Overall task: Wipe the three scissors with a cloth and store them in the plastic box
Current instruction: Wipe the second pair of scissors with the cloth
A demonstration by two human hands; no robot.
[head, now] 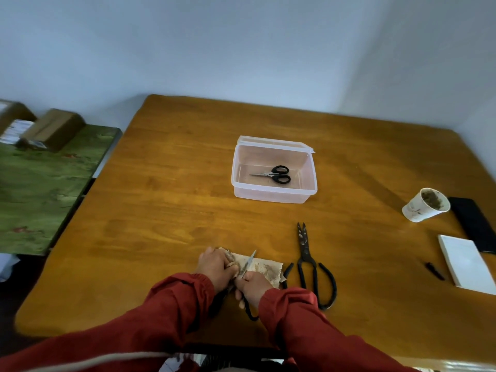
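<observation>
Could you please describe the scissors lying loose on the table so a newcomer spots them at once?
On the wooden table, look nearer than the clear plastic box, just right of the stained cloth. The big all-dark scissors lie there unheld, their loop handles far wider than the boxed pair's.

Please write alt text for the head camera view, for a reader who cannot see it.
The left hand holds a stained cloth against the blade of a pair of scissors gripped by the right hand. Large black scissors lie to their right, and small black-handled scissors lie in the open plastic box.
</observation>
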